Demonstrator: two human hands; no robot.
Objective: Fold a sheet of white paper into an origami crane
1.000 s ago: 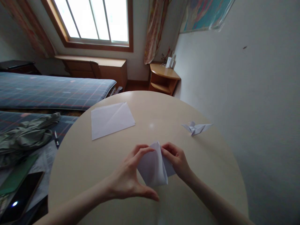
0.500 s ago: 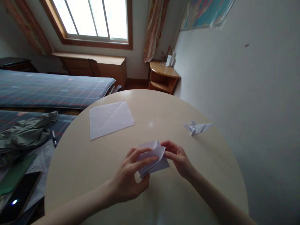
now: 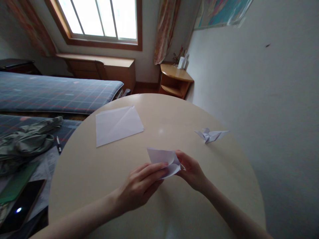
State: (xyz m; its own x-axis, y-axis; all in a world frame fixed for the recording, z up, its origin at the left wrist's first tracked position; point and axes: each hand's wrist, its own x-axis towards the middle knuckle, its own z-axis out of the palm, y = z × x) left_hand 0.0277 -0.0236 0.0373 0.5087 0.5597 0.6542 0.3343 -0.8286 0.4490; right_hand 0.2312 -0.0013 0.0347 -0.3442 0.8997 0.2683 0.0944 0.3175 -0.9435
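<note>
My hands hold a folded white paper (image 3: 161,161) just above a round cream table (image 3: 99,186). My left hand (image 3: 141,187) pinches its lower side, fingers lying across the folds. My right hand (image 3: 191,171) grips its right corner. Farther off, a flat sheet of white paper (image 3: 118,126) with diagonal crease lines lies on the tabletop. To the right sits a finished white origami bird (image 3: 210,135), out of reach of both hands.
A bed with a plaid blue mattress (image 3: 54,93) and a green cloth (image 3: 27,141) lie left of the table, with a pen (image 3: 58,144) and a dark phone (image 3: 21,207) nearby. A white wall (image 3: 249,83) runs along the right side. A wooden nightstand (image 3: 176,79) stands beyond the table.
The folded paper has been flattened and turned, from an upright tent shape to a lower, flatter fold. My left hand has moved from its upper edge to lie across the lower side.
</note>
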